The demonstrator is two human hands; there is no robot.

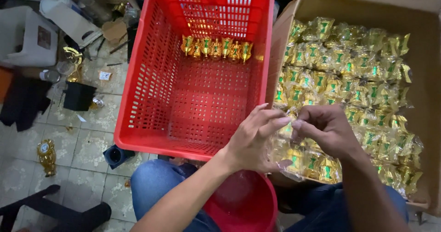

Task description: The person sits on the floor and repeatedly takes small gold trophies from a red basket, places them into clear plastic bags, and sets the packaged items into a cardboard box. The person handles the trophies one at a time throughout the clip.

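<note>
Clear wrap (288, 130) pinched between left hand (255, 139) and right hand (327, 130), lower right, over box (427, 121). Could easily tear or slip from tugging too hard. Gold row (216, 48) in crate (138, 99), upper middle.

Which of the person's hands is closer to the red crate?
Left. The left hand hangs just beside the red crate's near right corner, while the right hand sits farther right, over the cardboard box of wrapped gold pieces.
</note>
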